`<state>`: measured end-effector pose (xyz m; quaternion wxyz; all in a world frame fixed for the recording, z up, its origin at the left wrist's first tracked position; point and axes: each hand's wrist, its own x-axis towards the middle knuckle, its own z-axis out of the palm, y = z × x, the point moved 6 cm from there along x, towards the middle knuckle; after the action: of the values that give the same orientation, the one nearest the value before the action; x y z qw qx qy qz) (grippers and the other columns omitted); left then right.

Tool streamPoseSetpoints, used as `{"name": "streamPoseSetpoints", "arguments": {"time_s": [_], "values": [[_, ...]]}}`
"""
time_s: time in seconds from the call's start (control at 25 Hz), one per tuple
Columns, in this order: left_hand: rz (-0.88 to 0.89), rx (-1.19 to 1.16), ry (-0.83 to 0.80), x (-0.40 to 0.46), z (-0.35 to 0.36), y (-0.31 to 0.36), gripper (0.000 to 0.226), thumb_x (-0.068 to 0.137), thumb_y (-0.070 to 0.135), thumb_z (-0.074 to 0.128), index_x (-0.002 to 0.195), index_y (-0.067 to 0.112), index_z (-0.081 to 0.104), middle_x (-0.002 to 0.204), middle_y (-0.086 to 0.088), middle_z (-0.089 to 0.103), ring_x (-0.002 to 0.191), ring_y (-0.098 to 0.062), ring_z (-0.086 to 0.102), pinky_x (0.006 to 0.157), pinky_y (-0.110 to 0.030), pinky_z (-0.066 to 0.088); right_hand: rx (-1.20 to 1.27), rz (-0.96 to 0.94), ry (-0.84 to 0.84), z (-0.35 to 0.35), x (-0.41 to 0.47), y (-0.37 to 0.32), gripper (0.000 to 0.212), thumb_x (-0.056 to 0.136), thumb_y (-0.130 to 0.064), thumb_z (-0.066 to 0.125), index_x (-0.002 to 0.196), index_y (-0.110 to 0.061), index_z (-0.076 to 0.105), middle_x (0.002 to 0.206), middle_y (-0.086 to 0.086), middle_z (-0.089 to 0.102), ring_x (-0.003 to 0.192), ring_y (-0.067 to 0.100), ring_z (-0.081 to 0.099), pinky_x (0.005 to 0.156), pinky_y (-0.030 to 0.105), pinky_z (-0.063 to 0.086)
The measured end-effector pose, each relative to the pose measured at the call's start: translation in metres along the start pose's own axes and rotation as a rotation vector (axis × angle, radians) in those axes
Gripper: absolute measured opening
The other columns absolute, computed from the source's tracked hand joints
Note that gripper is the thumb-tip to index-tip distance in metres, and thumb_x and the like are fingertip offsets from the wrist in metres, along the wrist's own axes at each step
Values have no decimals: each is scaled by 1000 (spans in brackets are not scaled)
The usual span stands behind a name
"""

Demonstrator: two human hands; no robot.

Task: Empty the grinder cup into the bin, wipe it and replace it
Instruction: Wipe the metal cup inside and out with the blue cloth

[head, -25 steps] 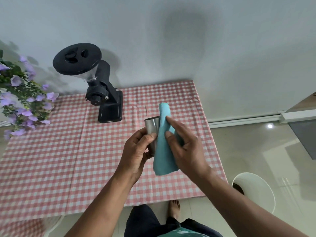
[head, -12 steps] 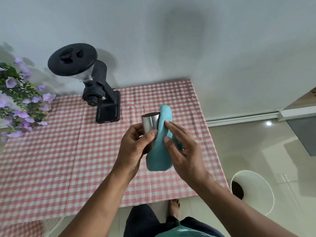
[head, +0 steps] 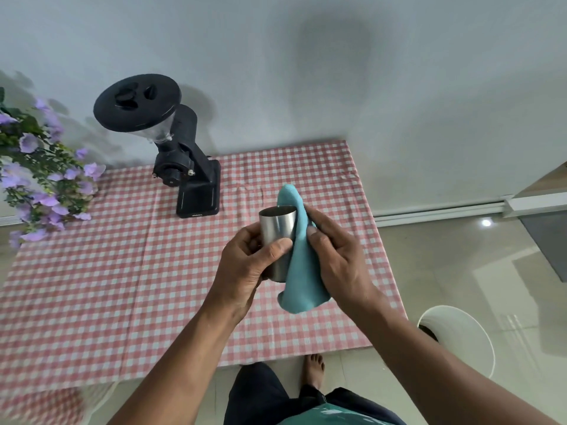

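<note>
Grinder cup (head: 277, 237): steel, upright, open end up, and we've got it held in the air over the checked tablecloth (head: 129, 286). Left hand (head: 245, 271) is wrapped round its lower half, thumb across the front wall, other fingers (head: 250, 237) curled behind on the left side, so a firm grip on the cup. Right hand (head: 337, 256) presses a teal cloth (head: 299, 265) flat against the cup's right wall; its fingers lie extended along the cloth rather than curled, thumb tip on the cloth's front face. Cloth top pokes above the rim just beyond our right fingertips, its tail hangs below the cup base under the palm. Black grinder (head: 187, 167) stands on the tablecloth beyond the left fingers, well apart. White bin (head: 460, 338) sits on the floor below the right wrist side. Purple flowers (head: 46, 179) far left of both hands.
</note>
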<state>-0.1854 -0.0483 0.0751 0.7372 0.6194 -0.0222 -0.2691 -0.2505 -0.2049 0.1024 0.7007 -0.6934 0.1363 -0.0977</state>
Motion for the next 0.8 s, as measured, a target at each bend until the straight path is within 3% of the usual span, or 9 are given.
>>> {"name": "streamPoseSetpoints", "arguments": {"time_s": [0.08, 0.2, 0.28, 0.36, 0.52, 0.68, 0.8], "values": [[-5, -60, 37, -1, -1, -1, 61, 69, 30, 91, 122, 7, 71, 108, -7, 82, 93, -22, 79, 75, -38, 65, 28, 19, -11, -2, 7, 0, 38, 110, -11, 43, 142, -20, 63, 127, -2, 75, 110, 15, 74, 88, 29, 62], [14, -37, 75, -6, 1, -2, 47, 81, 29, 89, 120, 7, 76, 103, -5, 82, 86, -17, 79, 72, -33, 63, -42, 33, -16, 2, -15, 2, 41, 107, -25, 53, 148, -26, 56, 141, -9, 64, 119, 9, 68, 92, 24, 61], [22, 15, 67, -10, 4, -4, 43, 82, 30, 82, 120, 10, 77, 101, -4, 82, 87, -17, 79, 76, -34, 62, -74, 8, 0, 3, -25, 1, 44, 105, -28, 55, 149, -28, 55, 146, -11, 59, 123, 8, 64, 94, 23, 59], [17, 29, 35, -12, 7, -3, 42, 81, 26, 88, 120, 10, 78, 104, -7, 83, 93, -20, 79, 82, -39, 62, -34, 1, 8, -1, -13, 1, 38, 108, -25, 49, 145, -25, 59, 140, -7, 66, 118, 12, 69, 92, 27, 61], [11, -67, 48, -8, 8, -4, 63, 71, 29, 90, 128, 10, 71, 114, -10, 81, 99, -25, 77, 85, -47, 65, -4, 13, 6, -10, -4, 0, 39, 107, -21, 44, 140, -23, 64, 128, -3, 74, 110, 17, 73, 87, 34, 62], [31, -14, 53, -7, 11, -5, 48, 79, 24, 84, 123, 9, 70, 108, -3, 81, 94, -21, 79, 77, -36, 62, -100, -20, 55, -5, -34, 1, 42, 105, -26, 57, 147, -27, 57, 141, -9, 61, 123, 11, 63, 98, 32, 61], [16, -6, -49, -9, 15, -4, 54, 73, 28, 85, 121, 8, 72, 104, -3, 81, 92, -20, 78, 77, -36, 63, -15, -20, 79, -15, -9, -5, 37, 110, -14, 45, 139, -23, 65, 126, -6, 73, 108, 13, 72, 86, 29, 62]]}}
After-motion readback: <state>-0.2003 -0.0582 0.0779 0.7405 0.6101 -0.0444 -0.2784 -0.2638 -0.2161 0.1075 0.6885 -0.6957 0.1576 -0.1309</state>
